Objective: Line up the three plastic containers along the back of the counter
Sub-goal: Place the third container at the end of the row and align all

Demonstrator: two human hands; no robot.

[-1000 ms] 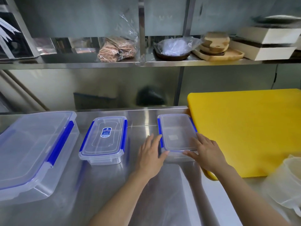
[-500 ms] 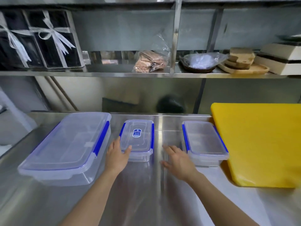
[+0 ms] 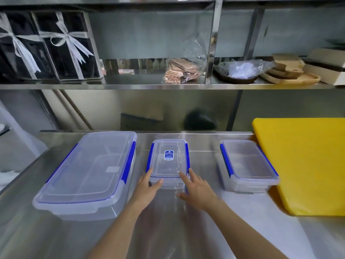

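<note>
A: Head view: the middle container (image 3: 169,161), clear with blue side clips and a small label on its lid, is seen on the steel counter (image 3: 168,230), between the large container (image 3: 87,172) and the right container (image 3: 246,165). It looks empty, so it is judged light and stiff, though its thin walls may flex.

B: And how is it held?

A: It is not clamped. The left hand (image 3: 147,187) is laid with fingers spread against the near left corner, the right hand (image 3: 197,189) likewise spread at the near right corner. The near end wall or both corners are judged the best purchase; the clips should be left alone.

B: The surface?

A: Polished steel, likely slick, so a push is expected to slide it easily and perhaps skew it. A yellow cutting board (image 3: 306,165) is touching or just beside the right container. Above, a shelf (image 3: 130,86) is loaded with ribboned boxes (image 3: 46,47) and wooden trays (image 3: 291,75).
</note>
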